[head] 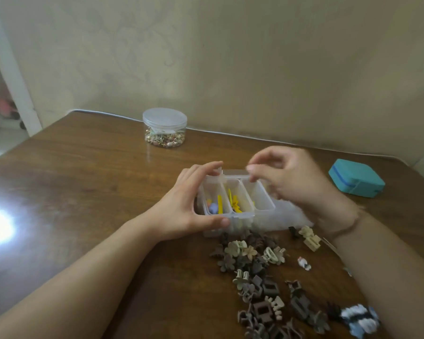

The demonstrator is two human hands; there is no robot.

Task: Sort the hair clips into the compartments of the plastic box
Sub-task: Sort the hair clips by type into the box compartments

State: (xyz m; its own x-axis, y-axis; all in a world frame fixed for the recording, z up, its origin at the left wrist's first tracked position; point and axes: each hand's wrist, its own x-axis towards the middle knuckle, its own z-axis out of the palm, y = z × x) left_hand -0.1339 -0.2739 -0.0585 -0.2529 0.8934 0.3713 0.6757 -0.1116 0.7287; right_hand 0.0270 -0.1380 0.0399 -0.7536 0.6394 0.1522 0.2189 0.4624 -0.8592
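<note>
Here, left hand (pixel 181 211) grip clamped on the plastic box (pixel 233 201), right hand (pixel 287 177) grip pinched on its far rim, hair clips (pixel 260 277) nearby

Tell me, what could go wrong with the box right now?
The plastic box looks lifted and tilted in the left hand, so the yellow clips inside might slide out. The right hand reaches over the loose hair clips below; its arm could sweep some off the table.
</note>
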